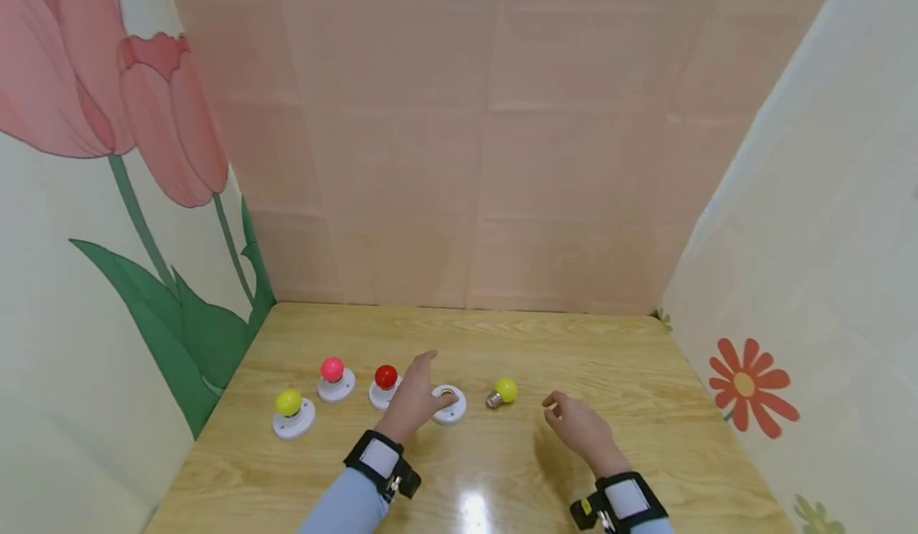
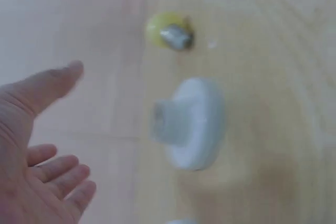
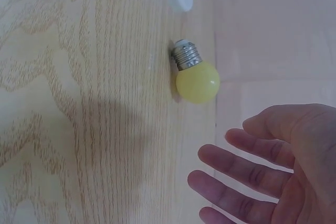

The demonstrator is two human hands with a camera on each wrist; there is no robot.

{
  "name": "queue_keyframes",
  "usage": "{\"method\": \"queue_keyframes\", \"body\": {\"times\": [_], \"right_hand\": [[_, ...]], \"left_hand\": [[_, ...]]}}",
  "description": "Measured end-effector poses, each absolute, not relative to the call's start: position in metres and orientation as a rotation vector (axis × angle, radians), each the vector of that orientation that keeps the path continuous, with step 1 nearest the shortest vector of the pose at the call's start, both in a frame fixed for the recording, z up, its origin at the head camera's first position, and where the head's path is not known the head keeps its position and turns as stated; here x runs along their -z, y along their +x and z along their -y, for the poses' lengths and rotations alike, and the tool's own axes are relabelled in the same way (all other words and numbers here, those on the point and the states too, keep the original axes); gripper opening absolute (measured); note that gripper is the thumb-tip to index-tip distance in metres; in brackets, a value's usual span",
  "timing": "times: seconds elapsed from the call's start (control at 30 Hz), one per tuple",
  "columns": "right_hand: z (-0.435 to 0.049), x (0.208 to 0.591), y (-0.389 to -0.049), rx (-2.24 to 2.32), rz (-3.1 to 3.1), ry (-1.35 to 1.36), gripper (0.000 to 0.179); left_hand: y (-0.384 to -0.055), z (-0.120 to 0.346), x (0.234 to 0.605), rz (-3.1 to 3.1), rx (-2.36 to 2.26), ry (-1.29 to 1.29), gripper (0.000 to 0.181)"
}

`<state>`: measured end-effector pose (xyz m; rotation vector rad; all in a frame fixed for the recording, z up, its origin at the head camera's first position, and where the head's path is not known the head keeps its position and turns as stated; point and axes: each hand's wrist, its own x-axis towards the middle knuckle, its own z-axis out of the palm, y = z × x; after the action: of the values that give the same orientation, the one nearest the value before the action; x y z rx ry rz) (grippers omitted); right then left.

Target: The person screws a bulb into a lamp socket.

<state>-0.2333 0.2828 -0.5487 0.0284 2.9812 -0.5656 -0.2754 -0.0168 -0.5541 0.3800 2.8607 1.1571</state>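
My left hand (image 1: 410, 398) hovers over the table between the red bulb (image 1: 386, 376) and a white lamp socket (image 1: 449, 414) with no bulb in it. Its thumb and fingers are spread, and in the left wrist view nothing lies in the palm. To the right of that socket, a loose yellow bulb (image 1: 506, 390) lies on its side, its metal screw base (image 3: 186, 55) bare. Further right my right hand (image 1: 579, 429) is held above the table, fingers relaxed and holding nothing, a short way from the loose bulb.
On the left, a yellow bulb (image 1: 288, 402) and a pink bulb (image 1: 332, 370) stand upright in white sockets; the red one does too. The wooden table (image 1: 574, 343) meets a pinkish back sheet (image 1: 466, 159). Flower-printed sheets hang at both sides.
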Motion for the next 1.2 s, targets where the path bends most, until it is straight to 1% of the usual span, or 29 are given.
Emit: {"method": "queue_keyframes", "body": {"times": [0.13,0.27,0.37,0.43,0.73,0.97,1.2], "right_hand": [[-0.282,0.55,-0.233,0.583,-2.979,0.025,0.02],[-0.282,0.552,-0.231,0.591,-2.976,0.041,0.02],[-0.281,0.552,-0.229,0.599,-2.987,0.022,0.02],[-0.28,0.551,-0.229,0.606,-2.993,0.011,0.02],[-0.281,0.551,-0.232,0.601,-2.995,0.019,0.02],[-0.281,0.554,-0.232,0.586,-3.006,0.03,0.019],[-0.281,0.552,-0.231,0.588,-2.994,0.021,0.019]], "left_hand": [[-0.287,0.008,0.59,-2.819,-1.196,0.349,0.098],[-0.289,0.002,0.626,-2.865,-1.118,0.349,0.109],[-0.287,0.0,0.643,-2.924,-1.069,0.368,0.114],[-0.288,-0.001,0.648,-2.962,-1.049,0.384,0.114],[-0.291,-0.005,0.645,-3.009,-0.938,0.352,0.099],[-0.29,-0.001,0.638,-2.968,-1.011,0.337,0.091],[-0.291,0.005,0.609,-2.858,-1.149,0.29,0.081]]}}
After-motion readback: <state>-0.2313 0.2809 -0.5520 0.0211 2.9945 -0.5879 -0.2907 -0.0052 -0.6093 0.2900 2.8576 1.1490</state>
